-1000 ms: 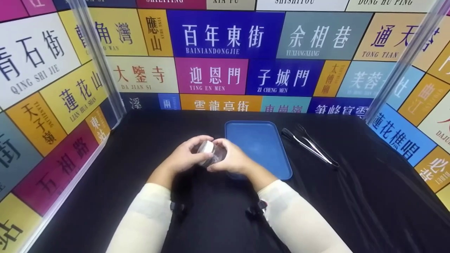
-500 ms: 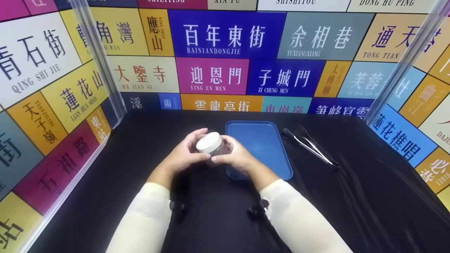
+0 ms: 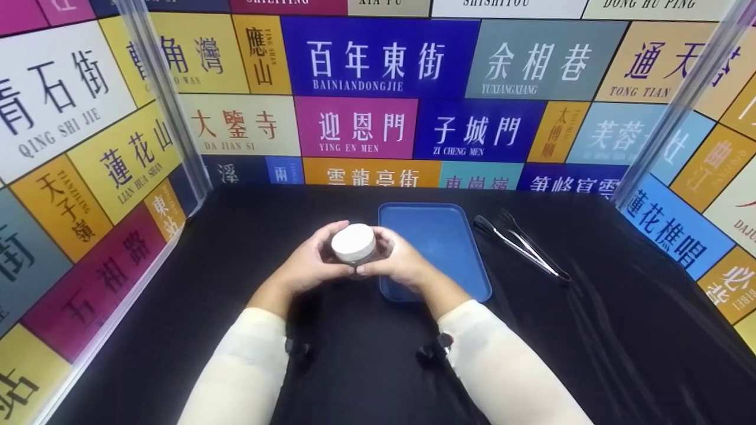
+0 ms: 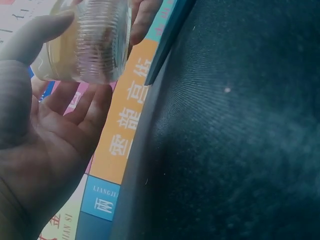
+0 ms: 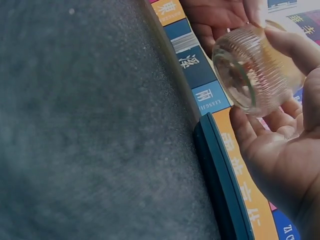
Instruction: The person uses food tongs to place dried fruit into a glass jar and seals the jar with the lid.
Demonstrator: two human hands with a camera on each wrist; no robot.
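Between both hands, above the black-covered table, is a clear ribbed jar (image 5: pixel 252 72) with a white lid (image 3: pixel 353 241). My left hand (image 3: pixel 312 261) grips its left side, thumb toward me and fingers curled behind. On the opposite side, my right hand (image 3: pixel 403 260) grips it the same way, the two thumb tips meeting at the front. In the head view the lid faces up and slightly toward me. The left wrist view shows the ribbed side of the jar (image 4: pixel 97 47) and the thumb lying across its smoother lid end. Its contents are unclear through the ribs.
A blue tray (image 3: pixel 440 248) lies just right of the hands, partly behind the right one. Farther right lie metal tongs (image 3: pixel 525 248), their tips pointing away from me. Printed panels (image 3: pixel 378 59) wall the table at the back and both sides.
The jar has turned in the hands from a sideways tilt to lid up, so its white top now faces the head camera. The fingers have shifted around it; tray and tongs stay put.
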